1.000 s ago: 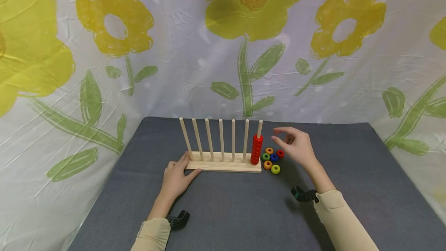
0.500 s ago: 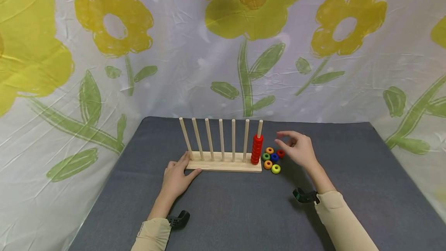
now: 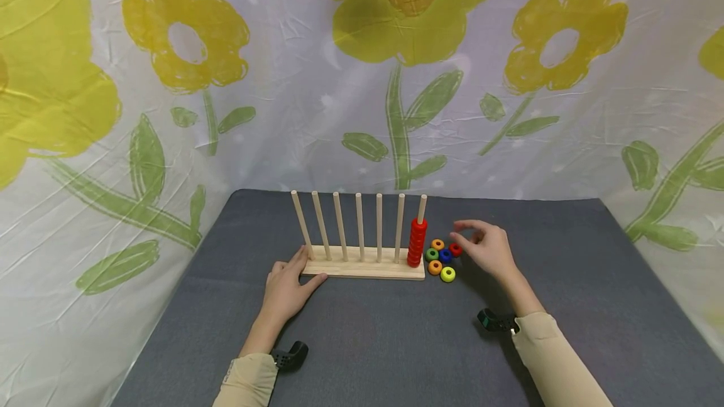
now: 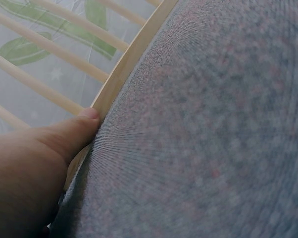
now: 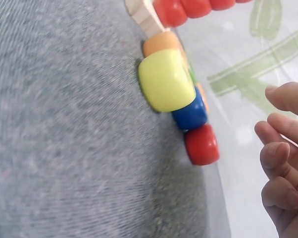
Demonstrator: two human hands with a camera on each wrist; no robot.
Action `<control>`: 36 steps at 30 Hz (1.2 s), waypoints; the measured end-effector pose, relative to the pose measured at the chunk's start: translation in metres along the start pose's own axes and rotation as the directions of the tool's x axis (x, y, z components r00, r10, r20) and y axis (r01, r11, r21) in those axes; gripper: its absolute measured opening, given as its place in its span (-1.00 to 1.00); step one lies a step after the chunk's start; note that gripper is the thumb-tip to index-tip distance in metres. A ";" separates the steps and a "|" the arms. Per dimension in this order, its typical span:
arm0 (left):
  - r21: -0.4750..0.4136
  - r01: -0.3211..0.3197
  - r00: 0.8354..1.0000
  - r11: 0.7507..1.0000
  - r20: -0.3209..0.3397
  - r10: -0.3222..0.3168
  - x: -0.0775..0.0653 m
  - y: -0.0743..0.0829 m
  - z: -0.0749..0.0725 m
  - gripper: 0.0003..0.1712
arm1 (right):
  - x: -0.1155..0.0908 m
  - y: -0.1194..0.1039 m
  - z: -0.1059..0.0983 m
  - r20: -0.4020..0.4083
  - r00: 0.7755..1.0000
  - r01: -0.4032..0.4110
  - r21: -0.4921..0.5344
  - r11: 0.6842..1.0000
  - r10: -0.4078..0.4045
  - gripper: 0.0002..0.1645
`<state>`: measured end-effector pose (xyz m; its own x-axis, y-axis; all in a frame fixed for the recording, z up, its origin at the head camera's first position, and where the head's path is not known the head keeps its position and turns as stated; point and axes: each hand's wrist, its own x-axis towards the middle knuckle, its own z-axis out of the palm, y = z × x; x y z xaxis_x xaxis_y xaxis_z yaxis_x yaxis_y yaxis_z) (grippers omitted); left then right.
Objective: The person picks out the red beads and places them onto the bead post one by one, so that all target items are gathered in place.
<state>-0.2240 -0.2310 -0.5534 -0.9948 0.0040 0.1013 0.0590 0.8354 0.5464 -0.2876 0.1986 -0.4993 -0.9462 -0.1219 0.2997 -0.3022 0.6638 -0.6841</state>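
A wooden peg stand (image 3: 362, 272) carries a row of upright pegs, and the rightmost holds a stack of red beads (image 3: 416, 242). My left hand (image 3: 286, 287) grips the stand's left end, its thumb (image 4: 82, 130) against the front edge. Loose beads lie beside the right end: a red bead (image 3: 455, 249), a blue bead (image 3: 445, 255), a green bead (image 3: 432, 254), a yellow bead (image 3: 448, 274) and two orange ones. My right hand (image 3: 488, 249) hovers by the loose red bead, thumb and forefinger apart with nothing between them.
A dark grey cloth (image 3: 373, 344) covers the table. Behind it hangs a white curtain (image 3: 294, 130) with yellow flowers. The other pegs (image 3: 359, 225) stand bare, left of the red stack.
My right hand has come down and slightly right, closer to the loose red bead. The left hand and the stand have kept their place.
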 end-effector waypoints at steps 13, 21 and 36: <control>0.004 0.000 1.000 1.000 0.001 0.000 0.001 -0.002 0.001 0.01 | -0.005 0.010 0.003 0.010 0.999 -0.031 0.013 0.999 0.031 -0.61; 0.005 0.001 1.000 1.000 0.000 -0.001 0.000 0.000 0.000 0.02 | -0.009 0.014 0.006 0.009 0.999 -0.046 0.019 0.999 0.046 -0.63; 0.011 0.001 1.000 1.000 0.003 -0.001 0.000 0.000 0.000 0.02 | -0.015 0.022 0.009 0.030 0.997 -0.078 0.015 0.997 0.077 -0.60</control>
<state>-0.2242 -0.2312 -0.5538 -0.9952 0.0045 0.0982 0.0569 0.8412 0.5377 -0.2808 0.2090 -0.5248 -0.9698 -0.0923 0.2256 -0.2292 0.6603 -0.7151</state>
